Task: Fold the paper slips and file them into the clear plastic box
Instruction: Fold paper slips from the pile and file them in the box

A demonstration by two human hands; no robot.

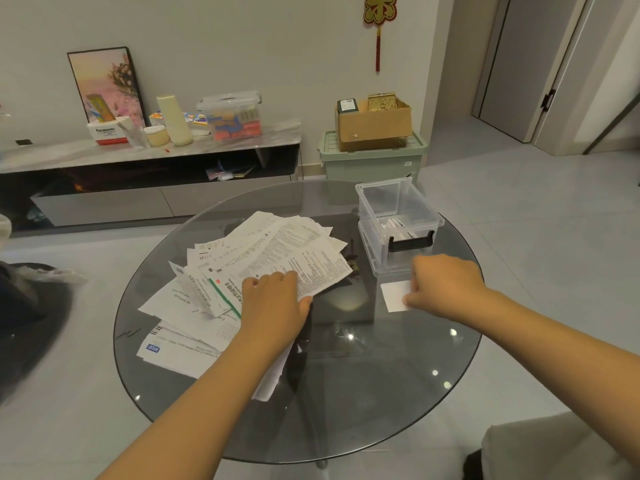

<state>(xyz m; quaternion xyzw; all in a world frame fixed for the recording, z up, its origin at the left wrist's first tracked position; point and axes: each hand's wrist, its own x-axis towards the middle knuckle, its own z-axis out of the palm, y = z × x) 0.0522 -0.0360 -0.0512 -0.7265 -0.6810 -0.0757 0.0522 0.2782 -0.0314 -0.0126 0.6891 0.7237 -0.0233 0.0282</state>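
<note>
A loose pile of printed paper slips [242, 271] is spread over the left half of the round glass table [346, 393]. My left hand [273, 303] lies on the pile and pinches the near corner of the top printed sheet [311, 268] with the thumb under its edge. A small folded white slip [394, 295] lies flat on the glass in front of the clear plastic box [398, 223]. My right hand [443, 285] pinches that slip's right edge. The box stands open at the table's far right, with a black latch and a few folded slips inside.
Behind the table runs a low TV cabinet [149, 157] carrying a lidded plastic bin, a cream bottle and cartons. A cardboard box sits on a green crate [374, 157] by the wall. A pale cushion [554, 445] is at the near right. A dark object lies on the floor at left.
</note>
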